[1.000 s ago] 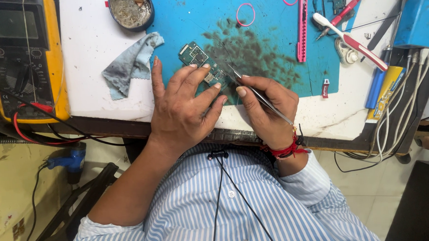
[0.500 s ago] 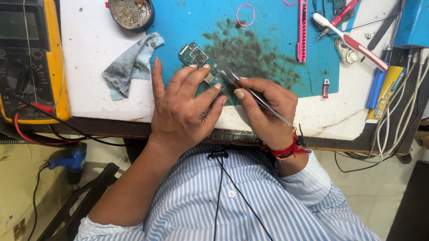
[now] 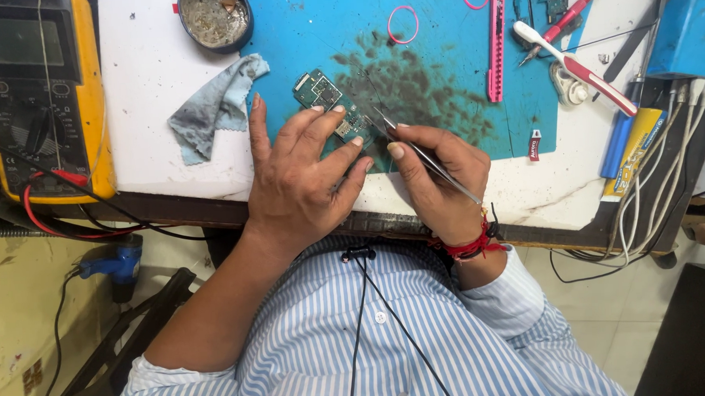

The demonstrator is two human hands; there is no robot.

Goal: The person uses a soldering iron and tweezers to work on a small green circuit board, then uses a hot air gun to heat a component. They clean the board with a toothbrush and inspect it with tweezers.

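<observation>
Tweezers (image 3: 422, 151) barely shifted, right hand (image 3: 439, 178) pinching them, left hand (image 3: 304, 176) fingers spread pressing circuit board (image 3: 328, 104)

Screens and labels on the table

Far left: grey rectangular multimeter screen (image 3: 17, 40) in yellow casing; right: small red-and-white label (image 3: 534, 144), yellow-blue tube (image 3: 634, 160).

Left hand (image 3: 300, 180): palm down, fingers spread and extended forward, fingertips pressing flat.
Right hand (image 3: 439, 182): fingers curled in a pinch grip, thumb forward.
Wrists: both over the bench's near edge.
</observation>
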